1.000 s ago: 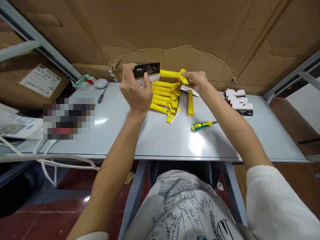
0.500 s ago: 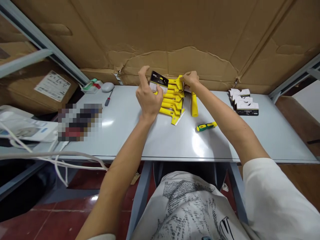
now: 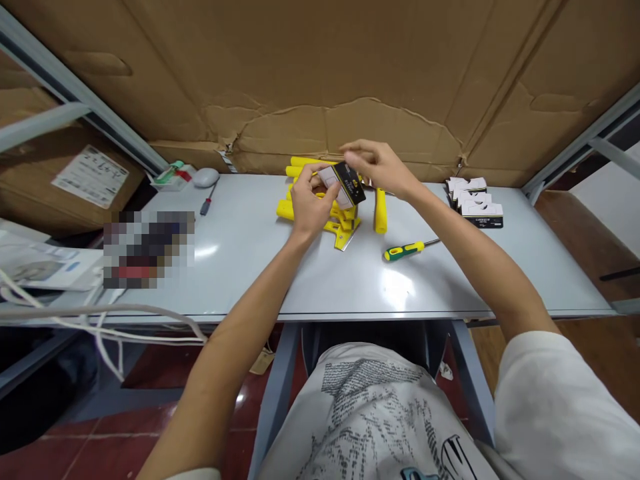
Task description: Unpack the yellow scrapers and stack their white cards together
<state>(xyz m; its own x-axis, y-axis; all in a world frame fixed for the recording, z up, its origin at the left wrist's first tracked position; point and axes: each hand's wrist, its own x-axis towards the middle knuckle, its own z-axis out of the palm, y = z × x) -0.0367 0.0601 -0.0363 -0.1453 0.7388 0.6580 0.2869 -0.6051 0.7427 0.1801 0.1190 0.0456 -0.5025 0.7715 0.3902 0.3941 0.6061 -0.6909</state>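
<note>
Over a row of yellow scrapers [image 3: 345, 235], my left hand [image 3: 314, 203] pinches a black-and-white packaging card [image 3: 345, 185], which is tilted. My right hand [image 3: 381, 167] is at the card's upper right edge, its fingers stretched out and bent toward the card. I cannot tell whether the fingertips touch it. The scrapers lie side by side with their handles to the left, partly hidden by my left hand and the card. A separate yellow handle [image 3: 381, 212] lies below my right hand. Nearer to me is a green-and-yellow screwdriver [image 3: 404, 251], its shaft partly under my right forearm.
Several black-and-white cards [image 3: 477, 205] are stacked, fanned out, on the right of the table [image 3: 240, 267]. A small screwdriver [image 3: 207, 201], a white mouse [image 3: 205, 177] and a small clear box [image 3: 174, 176] lie left. White cables [image 3: 145, 327] hang at the front left. Cardboard [image 3: 310, 73] stands behind.
My left hand has turned the card and brought it right and slightly down. My right hand has left its pinch at the scraper heads and spread its fingers beside the card. The view shifted slightly.
</note>
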